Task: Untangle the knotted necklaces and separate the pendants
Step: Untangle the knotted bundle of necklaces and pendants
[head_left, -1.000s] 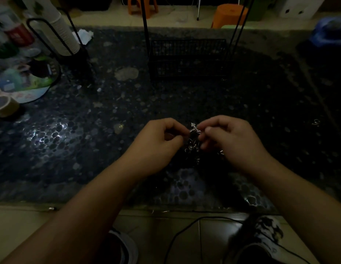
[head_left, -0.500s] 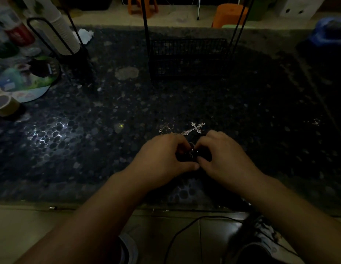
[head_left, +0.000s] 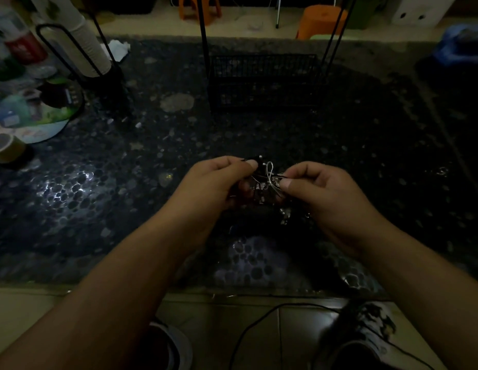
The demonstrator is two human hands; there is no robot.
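The knotted necklaces (head_left: 267, 182) were held just above the dark pebbled counter (head_left: 99, 188), between the two hands, at about six o'clock from the wire basket (head_left: 264, 81). A dark strand was pinched by the left hand (head_left: 219, 182) at its upper side; a pale silvery loop was pinched by the right hand (head_left: 320, 190). The step in hand was judged to be teasing one strand free. It would be best done slackly, the loop being worked open rather than pulled tight. No pendants could be made out clearly in the dimness.
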